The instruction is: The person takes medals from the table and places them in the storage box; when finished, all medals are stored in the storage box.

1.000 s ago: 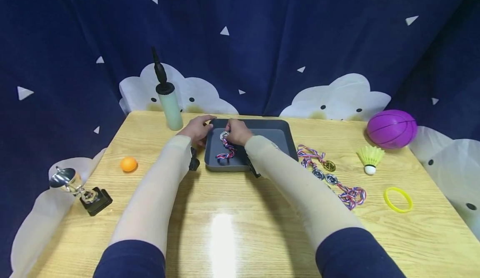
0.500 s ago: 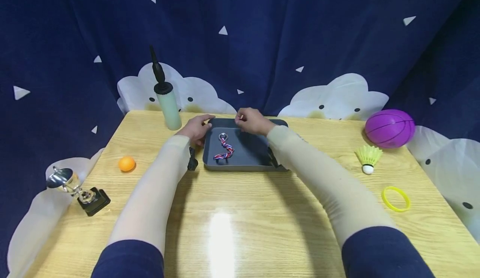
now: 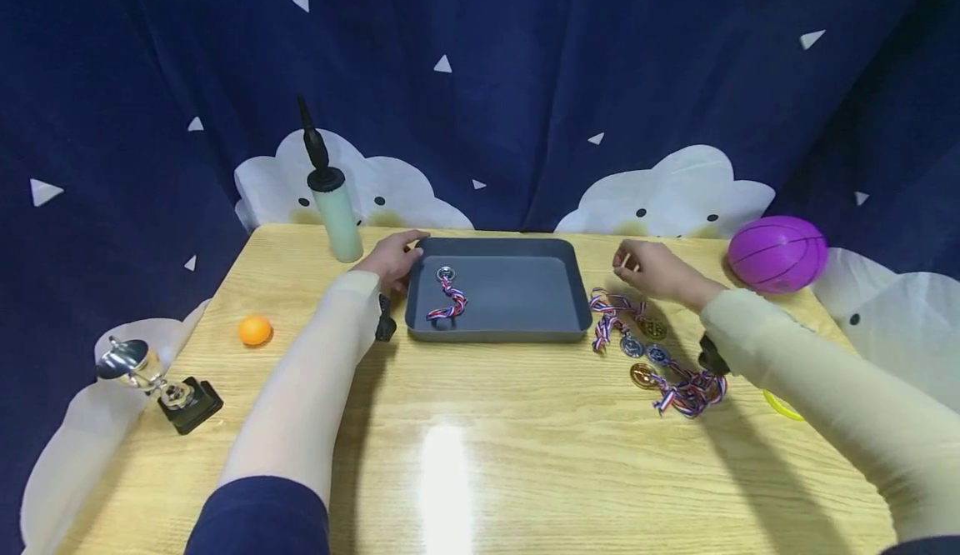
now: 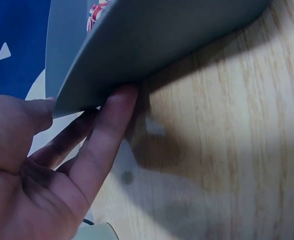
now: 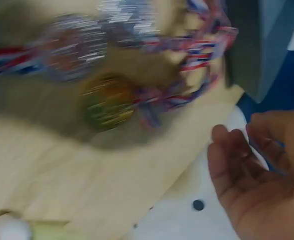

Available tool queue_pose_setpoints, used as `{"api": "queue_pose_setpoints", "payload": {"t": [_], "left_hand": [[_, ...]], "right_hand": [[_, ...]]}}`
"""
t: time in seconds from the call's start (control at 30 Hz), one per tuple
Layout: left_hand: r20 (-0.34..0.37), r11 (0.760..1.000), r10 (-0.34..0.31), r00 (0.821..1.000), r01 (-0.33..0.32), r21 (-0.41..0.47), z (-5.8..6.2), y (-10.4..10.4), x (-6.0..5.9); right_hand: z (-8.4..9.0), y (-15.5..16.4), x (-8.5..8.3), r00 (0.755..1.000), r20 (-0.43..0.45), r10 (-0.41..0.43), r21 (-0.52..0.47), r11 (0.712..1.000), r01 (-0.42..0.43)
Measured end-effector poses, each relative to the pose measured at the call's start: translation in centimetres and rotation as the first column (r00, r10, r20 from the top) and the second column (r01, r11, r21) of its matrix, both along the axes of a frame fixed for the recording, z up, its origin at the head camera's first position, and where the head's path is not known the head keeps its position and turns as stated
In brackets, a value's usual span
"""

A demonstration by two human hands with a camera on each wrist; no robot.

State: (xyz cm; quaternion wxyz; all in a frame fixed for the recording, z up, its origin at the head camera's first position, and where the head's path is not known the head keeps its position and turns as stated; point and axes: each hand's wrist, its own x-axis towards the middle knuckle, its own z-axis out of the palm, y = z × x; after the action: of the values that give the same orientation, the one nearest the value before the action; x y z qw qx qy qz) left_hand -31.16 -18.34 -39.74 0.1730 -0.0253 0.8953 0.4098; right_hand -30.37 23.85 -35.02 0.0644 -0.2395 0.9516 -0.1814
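Note:
A grey tray [image 3: 525,288] sits at the table's far middle, with one medal on a red-white-blue ribbon [image 3: 447,292] in its left part. My left hand [image 3: 393,259] grips the tray's far left corner; in the left wrist view the thumb lies over the rim of the tray [image 4: 152,40] and a finger [image 4: 106,135] presses its outer wall. My right hand [image 3: 652,270] hovers empty, its fingers loosely curled, just above several medals [image 3: 652,347] lying right of the tray. In the blurred right wrist view these medals [image 5: 106,100] lie below the hand [image 5: 257,170].
A pale air pump [image 3: 333,205] stands at the far left, with an orange ball [image 3: 255,330] and a small trophy [image 3: 157,380] near the left edge. A purple ball [image 3: 777,253] sits far right. My right forearm partly covers a yellow ring [image 3: 780,407]. A dark curtain hangs behind.
My right hand let go of the medal in the tray, rose and swung right to above the heap of medals. The left hand stayed on the tray corner.

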Motion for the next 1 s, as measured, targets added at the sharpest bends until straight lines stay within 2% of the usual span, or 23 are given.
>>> {"api": "queue_pose_setpoints", "payload": {"t": [0.1, 0.23, 0.37, 0.5, 0.6, 0.7, 0.87, 1.0], "left_hand": [[0.002, 1.0, 0.006, 1.0, -0.006, 0.001, 0.0, 0.1, 0.0], [-0.004, 1.0, 0.018, 1.0, -0.018, 0.008, 0.2, 0.3, -0.1], [-0.007, 1.0, 0.023, 1.0, -0.023, -0.003, 0.2, 0.3, -0.2], [-0.007, 1.0, 0.022, 1.0, -0.022, -0.006, -0.1, 0.3, -0.1], [-0.007, 1.0, 0.019, 1.0, -0.019, -0.001, -0.2, 0.3, -0.1], [-0.013, 1.0, 0.019, 1.0, -0.019, -0.002, -0.3, 0.2, -0.1], [-0.015, 1.0, 0.023, 1.0, -0.023, -0.004, -0.3, 0.1, 0.0], [-0.006, 0.999, 0.032, 0.999, -0.032, 0.001, -0.3, 0.1, 0.0]], "right_hand": [[-0.4, 2.3, 1.5, 0.999, 0.045, -0.007, 0.077, 0.997, 0.003], [-1.1, 4.3, 3.1, 0.989, 0.145, -0.038, 0.141, 0.99, 0.017], [-2.3, 5.3, 4.1, 0.973, 0.219, -0.072, 0.145, 0.989, 0.041], [-3.6, 5.6, 4.9, 0.981, 0.179, -0.081, 0.108, 0.992, 0.063], [-4.3, 5.7, 5.3, 0.993, 0.095, -0.073, 0.071, 0.995, 0.067], [-4.6, 6.0, 5.3, 0.995, 0.05, -0.082, 0.026, 0.996, 0.081], [-4.1, 6.5, 4.5, 0.994, 0.018, -0.107, -0.071, 0.992, 0.108], [-2.6, 6.6, 3.7, 0.991, -0.003, -0.135, -0.184, 0.974, 0.132]]}}
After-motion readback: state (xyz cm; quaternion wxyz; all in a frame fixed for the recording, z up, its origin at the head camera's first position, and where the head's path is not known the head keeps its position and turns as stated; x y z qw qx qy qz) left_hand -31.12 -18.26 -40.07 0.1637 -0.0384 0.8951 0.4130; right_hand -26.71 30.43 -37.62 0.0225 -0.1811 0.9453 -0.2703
